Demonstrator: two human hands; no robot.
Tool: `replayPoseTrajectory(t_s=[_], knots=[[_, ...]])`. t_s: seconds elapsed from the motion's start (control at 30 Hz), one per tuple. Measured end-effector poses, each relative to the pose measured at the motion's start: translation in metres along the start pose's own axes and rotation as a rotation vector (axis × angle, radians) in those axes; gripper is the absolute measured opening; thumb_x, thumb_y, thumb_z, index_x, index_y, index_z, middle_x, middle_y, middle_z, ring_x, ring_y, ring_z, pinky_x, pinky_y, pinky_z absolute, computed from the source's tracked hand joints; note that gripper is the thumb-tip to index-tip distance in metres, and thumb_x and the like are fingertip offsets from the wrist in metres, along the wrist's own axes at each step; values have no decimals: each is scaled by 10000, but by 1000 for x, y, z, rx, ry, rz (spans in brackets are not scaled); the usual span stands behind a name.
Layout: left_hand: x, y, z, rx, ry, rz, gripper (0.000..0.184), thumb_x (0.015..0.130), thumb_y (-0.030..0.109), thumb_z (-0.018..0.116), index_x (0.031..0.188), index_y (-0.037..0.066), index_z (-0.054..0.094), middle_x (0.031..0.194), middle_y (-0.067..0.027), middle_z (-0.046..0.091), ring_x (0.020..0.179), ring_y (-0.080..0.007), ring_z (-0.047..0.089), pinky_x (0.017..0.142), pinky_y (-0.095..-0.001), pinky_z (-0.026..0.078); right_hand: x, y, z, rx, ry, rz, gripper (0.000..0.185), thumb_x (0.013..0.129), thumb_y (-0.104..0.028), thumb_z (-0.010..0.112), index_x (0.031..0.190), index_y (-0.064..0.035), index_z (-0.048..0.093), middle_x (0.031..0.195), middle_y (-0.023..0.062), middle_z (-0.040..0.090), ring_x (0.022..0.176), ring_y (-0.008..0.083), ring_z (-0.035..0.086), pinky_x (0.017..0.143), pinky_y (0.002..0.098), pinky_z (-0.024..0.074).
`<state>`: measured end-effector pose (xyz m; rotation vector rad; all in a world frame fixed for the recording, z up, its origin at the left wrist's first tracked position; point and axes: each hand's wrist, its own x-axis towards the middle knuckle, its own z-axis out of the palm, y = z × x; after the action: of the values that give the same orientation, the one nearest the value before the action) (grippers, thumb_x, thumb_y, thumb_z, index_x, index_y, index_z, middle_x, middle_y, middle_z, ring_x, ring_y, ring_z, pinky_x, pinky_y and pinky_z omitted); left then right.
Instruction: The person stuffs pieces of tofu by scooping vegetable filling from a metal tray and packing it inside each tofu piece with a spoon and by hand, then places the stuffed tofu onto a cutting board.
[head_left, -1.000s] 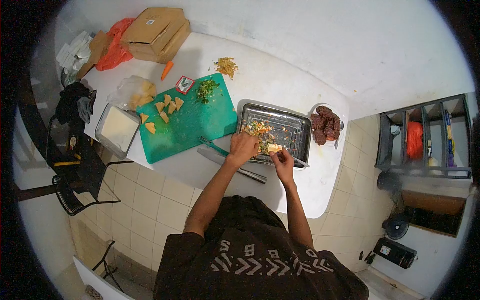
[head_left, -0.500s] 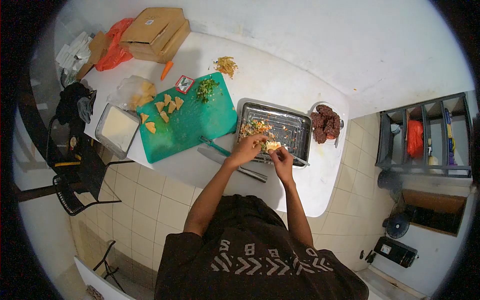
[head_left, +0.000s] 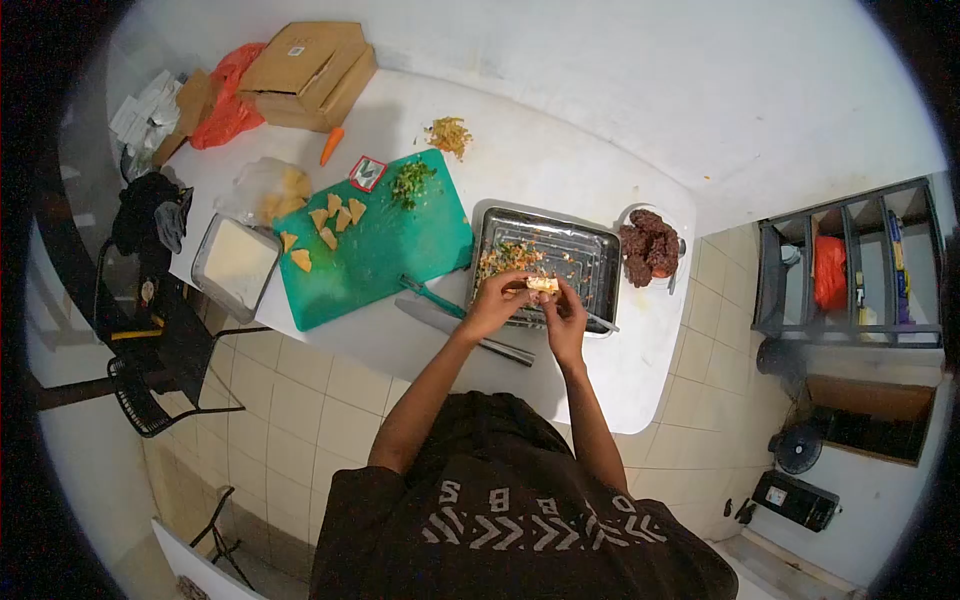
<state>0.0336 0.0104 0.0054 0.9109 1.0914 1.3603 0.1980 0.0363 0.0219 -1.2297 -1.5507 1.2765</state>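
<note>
Right grip (head_left: 567, 320): pinching the pale filled piece (head_left: 542, 285) between thumb and fingers, apparently bracing its right side.
Left grip (head_left: 493, 305): pinching the opposite side, probably containing the filling.
Filled piece position: hovering above the metal tray (head_left: 597, 268), which is probably serving to catch crumbs.
Chopped vegetable mix (head_left: 505, 258): occupying the tray's left part, lying conveniently near the left grip.
Green cutting board (head_left: 400, 240): carrying triangular pieces (head_left: 328, 238).

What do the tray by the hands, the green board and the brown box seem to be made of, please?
Tray: probably metal, shiny, as its ridged floor and walls throw bright glints.
Green board: likely plastic, smooth and fairly dull, judging by its flat, solid-coloured surface.
Brown box: most likely cardboard, matt, given its tan panels and folded edges.
</note>
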Motion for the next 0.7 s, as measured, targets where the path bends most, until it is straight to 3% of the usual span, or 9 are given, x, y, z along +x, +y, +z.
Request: replayPoseTrajectory(t_s=[0.07, 0.23, 0.37, 0.7], knots=[[-1, 9, 2, -27, 10, 9, 316, 900, 57, 704, 1185, -61, 635, 1139, -124, 672, 990, -171, 669, 825, -296, 583, -1, 1, 1, 6, 29, 17, 374, 957, -136, 658, 1293, 8, 579, 1131, 110, 637, 1000, 161, 622, 897, 305, 512], [-1, 14, -2, 125, -47, 22, 334, 904, 76, 708, 1204, -52, 636, 1126, -114, 691, 990, -156, 665, 821, -299, 581, 1, 1, -1, 70, 17, -41, 342, 935, -112, 691, 1253, -12, 612, 970, 40, 636, 881, 106, 596, 783, 246, 498], [-1, 9, -5, 74, -28, -28, 334, 901, 84, 716, 1198, -49, 640, 1094, -101, 700, 986, -145, 661, 816, -298, 578, 1, -4, -4, 99, -19, -31, 332, 923, -100, 704, 1234, -15, 625, 900, 9, 620, 831, 93, 577, 759, 234, 480], [-3, 10, -7, 32, -66, -28, 342, 916, 105, 707, 1207, -56, 629, 1075, -83, 698, 940, -107, 654, 747, -260, 573, 2, -9, -4, 125, -11, -42, 367, 913, -90, 709, 1261, -24, 617, 1105, 87, 678, 1008, 149, 637, 865, 293, 507]])
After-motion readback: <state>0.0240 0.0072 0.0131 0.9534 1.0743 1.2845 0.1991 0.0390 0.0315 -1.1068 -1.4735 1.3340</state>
